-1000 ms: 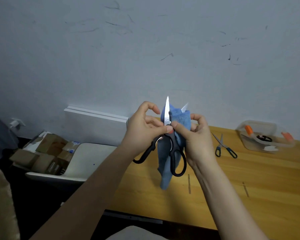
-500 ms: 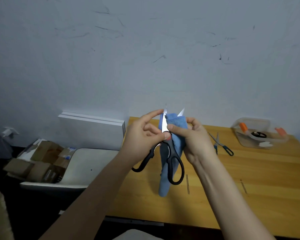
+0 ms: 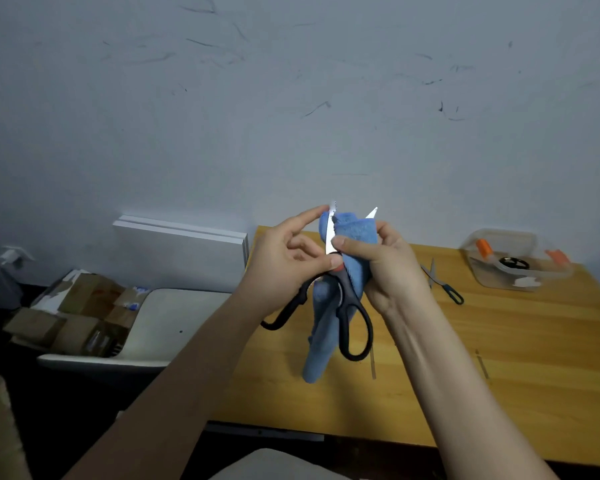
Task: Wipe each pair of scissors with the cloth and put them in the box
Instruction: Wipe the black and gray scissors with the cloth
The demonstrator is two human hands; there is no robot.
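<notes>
Head view: the table sits under your grip, so a drop would land on wood. The box is well right of the grip, with orange-handled things inside. Your right hand curls round the blue cloth, thumb pressing it onto a blade. Your left hand pinches the black scissors near the pivot, blades up and spread in a V so the cloth reaches the inner faces. 1 small pair lies just right of the grip, probably next.
</notes>
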